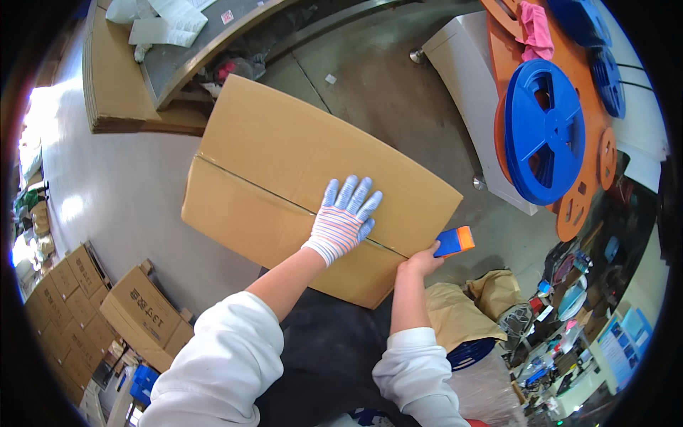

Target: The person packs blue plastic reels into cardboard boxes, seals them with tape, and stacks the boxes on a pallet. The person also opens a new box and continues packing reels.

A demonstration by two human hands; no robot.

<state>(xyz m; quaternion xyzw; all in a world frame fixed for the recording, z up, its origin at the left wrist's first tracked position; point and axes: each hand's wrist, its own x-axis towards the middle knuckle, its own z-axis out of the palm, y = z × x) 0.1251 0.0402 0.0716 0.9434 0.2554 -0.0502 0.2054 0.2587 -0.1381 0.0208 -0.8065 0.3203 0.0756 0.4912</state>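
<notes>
A large brown cardboard box (320,164) sits in front of me with its top flaps closed, a seam running between them. My left hand (341,222), in a striped white, blue and orange glove, lies flat across the seam with its fingers spread. At the box's right edge, by the end of the seam, my bare right hand (421,263) grips a blue-and-orange tape dispenser (454,242). Its fingers are partly hidden, and I cannot see any tape strip on the box.
Blue plastic reels (544,135) lean against orange ones beside a white cabinet (466,92) on the right. A grey workbench (206,43) stands at the far left, near stacked flat cardboard (114,85). Printed cartons (146,313) stand lower left. Brown paper-wrapped items (459,313) lie lower right.
</notes>
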